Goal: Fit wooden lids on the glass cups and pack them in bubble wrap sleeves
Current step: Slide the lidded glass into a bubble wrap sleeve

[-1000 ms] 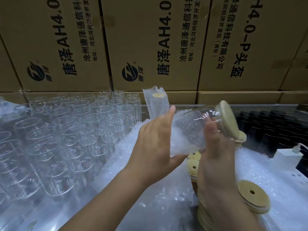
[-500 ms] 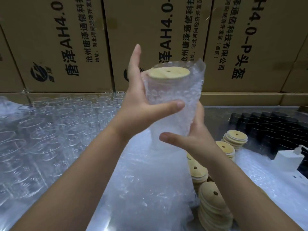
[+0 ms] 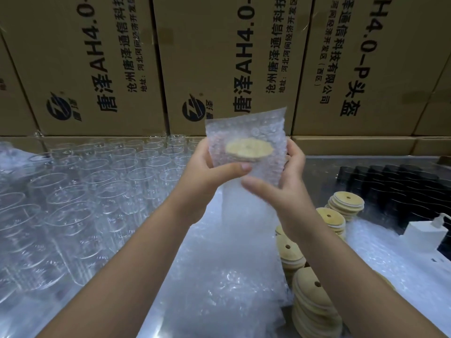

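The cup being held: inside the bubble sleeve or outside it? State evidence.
Inside. The wooden lid shows through the sleeve, whose top stands above it.

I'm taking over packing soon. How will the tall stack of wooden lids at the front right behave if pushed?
The stack of wooden lids visibly leans, so a push would likely topple it. The lids look thin and smooth, probably light, stiff and slippery. Being round, spilled ones might roll.

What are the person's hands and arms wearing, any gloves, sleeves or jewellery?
Nothing is worn that shows. The left hand and right hand are gloveless, with no rings. The left forearm and right forearm are bare to the frame's edge: no sleeves, watch or bracelet in view.
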